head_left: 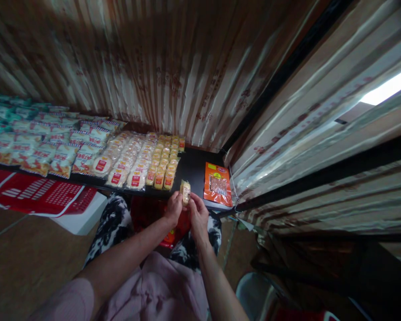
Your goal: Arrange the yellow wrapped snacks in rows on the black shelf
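Note:
Between my two hands is a small yellow wrapped snack [185, 192], held upright just over the front edge of the black shelf [192, 165]. My left hand [174, 208] pinches it from the left side. From the right, my right hand [198, 215] grips its lower part with thumb and fingers. Left of the hands lie rows of similar yellow wrapped snacks [169, 174]. An orange packet [217, 185] with a clear window rests on the shelf to the right of my hands.
Further left are round white snacks [136, 179] with red labels and bagged snacks [63, 158]. A red basket [76, 200] and white box [83, 218] are below the shelf. Plastic sheeting [173, 80] hangs behind; a black post [254, 111] slants at right.

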Tool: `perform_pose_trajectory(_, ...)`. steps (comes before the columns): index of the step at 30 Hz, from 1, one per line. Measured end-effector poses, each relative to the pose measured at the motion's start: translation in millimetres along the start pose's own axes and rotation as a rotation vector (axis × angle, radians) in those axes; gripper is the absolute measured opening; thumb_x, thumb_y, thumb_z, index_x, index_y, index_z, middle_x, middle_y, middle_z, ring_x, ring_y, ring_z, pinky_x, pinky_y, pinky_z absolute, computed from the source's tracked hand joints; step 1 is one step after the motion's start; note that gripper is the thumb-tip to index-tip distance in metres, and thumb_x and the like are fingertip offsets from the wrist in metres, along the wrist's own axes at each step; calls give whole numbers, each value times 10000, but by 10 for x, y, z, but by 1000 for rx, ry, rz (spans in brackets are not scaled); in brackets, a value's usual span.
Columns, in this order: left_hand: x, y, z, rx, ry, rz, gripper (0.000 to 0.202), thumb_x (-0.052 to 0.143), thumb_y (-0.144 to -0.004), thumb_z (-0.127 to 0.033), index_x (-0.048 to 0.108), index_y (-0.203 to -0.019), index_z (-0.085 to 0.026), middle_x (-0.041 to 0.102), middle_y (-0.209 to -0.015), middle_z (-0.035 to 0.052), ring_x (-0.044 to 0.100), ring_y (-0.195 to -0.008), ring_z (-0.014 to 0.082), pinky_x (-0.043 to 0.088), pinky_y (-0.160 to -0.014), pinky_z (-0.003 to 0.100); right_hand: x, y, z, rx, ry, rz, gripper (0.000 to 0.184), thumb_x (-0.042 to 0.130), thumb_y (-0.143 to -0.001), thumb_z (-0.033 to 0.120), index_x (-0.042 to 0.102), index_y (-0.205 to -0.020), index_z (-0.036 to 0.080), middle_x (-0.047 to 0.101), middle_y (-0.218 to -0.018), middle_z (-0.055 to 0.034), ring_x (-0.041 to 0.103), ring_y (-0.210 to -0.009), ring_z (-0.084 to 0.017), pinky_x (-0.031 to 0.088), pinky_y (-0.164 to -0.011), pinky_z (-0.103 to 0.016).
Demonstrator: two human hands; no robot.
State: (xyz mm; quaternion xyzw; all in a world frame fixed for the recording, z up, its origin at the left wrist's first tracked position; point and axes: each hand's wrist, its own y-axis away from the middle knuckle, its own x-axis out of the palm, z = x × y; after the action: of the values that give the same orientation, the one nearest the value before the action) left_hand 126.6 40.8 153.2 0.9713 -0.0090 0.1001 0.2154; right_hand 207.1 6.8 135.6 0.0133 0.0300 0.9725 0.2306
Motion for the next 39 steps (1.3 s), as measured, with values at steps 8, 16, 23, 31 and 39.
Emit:
perform_pose_trajectory(8,36,-94,-50,-79,132,-41,189,462,-774,-251,602,-842,-145,588,-700,12,540,-575,103,417,-453,171,11,-96,-53,-9,65,-17,416,546,-773,419,646,-1074,149,699,-1022,-94,647,-911,-215,521,-786,-322)
perform_pose_trajectory(16,152,-200,-137,-132,272,34,221,528,-759,-284,624,-912,-157,626,-757,22,568,-626,109,406,-477,174,-98,-364,36,-90,134,-8,423,562,-762,464,653,-1038,157,673,-1083,-109,618,-1007,-233,474,-918,-376)
perform_pose_trajectory(23,229,-267,-191,-25,112,92,207,563,-783,-258,587,-959,-153,648,-933,66,605,-773,144,450,-560,196,-175,-542,90,-89,216,93,446,561,-777,503,648,-1054,164,683,-1068,-109,626,-1003,-238,485,-893,-373)
perform_pose_trajectory(31,254,-292,-240,23,91,122,206,446,-816,-140,561,-986,-139,654,-1005,95,628,-858,158,476,-654,219,-146,-572,104,-81,281,112,511,577,-760,535,639,-1079,141,705,-995,-118,661,-897,-245,522,-787,-360)
perform_pose_trajectory(39,215,-305,-231,69,13,100,241,441,-807,-151,603,-986,-156,680,-963,77,640,-872,175,489,-715,244,-142,-668,22,-195,487,62,566,542,-739,595,675,-1016,119,695,-910,-131,645,-813,-250,508,-737,-355)
